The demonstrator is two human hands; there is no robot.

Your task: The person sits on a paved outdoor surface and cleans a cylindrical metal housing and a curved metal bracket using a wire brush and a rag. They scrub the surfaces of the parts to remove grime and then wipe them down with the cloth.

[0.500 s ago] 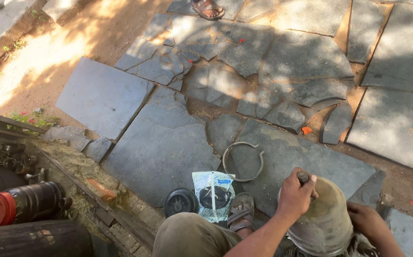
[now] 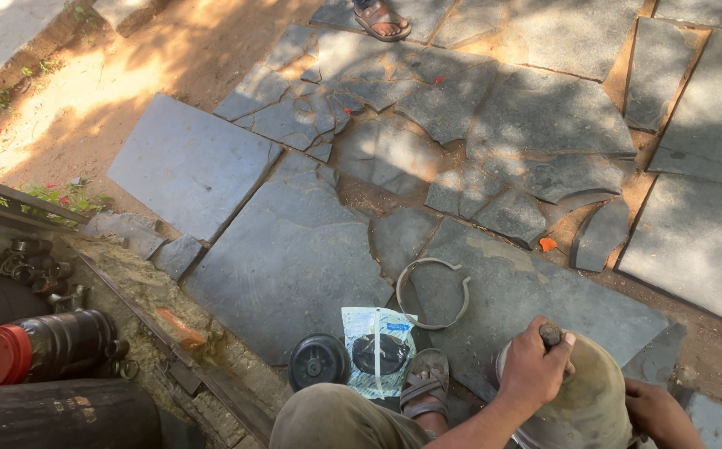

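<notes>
Head view, looking down over my knee onto cracked stone paving [image 2: 294,266]: my left hand [image 2: 534,366] is wrapped shut around a short dark handle [image 2: 550,334] standing up from the top of a dusty, dome-shaped metal housing [image 2: 585,399] at the bottom right, just beside my sandalled foot [image 2: 424,384]. My right hand [image 2: 658,411] rests against the housing's right flank; I cannot tell how far its fingers are curled. I judge the housing stiff, heavy and gritty with dust, best gripped by the handle with a second hand steadying the flank. An open metal clamp ring [image 2: 432,293] lies on the paving above my foot, near a clear packet holding a round black part [image 2: 377,352] and a loose black disc [image 2: 319,361]. At left sits a red-capped dark cylinder [image 2: 41,346]; another person's sandalled foot [image 2: 381,18] shows at the top edge.
</notes>
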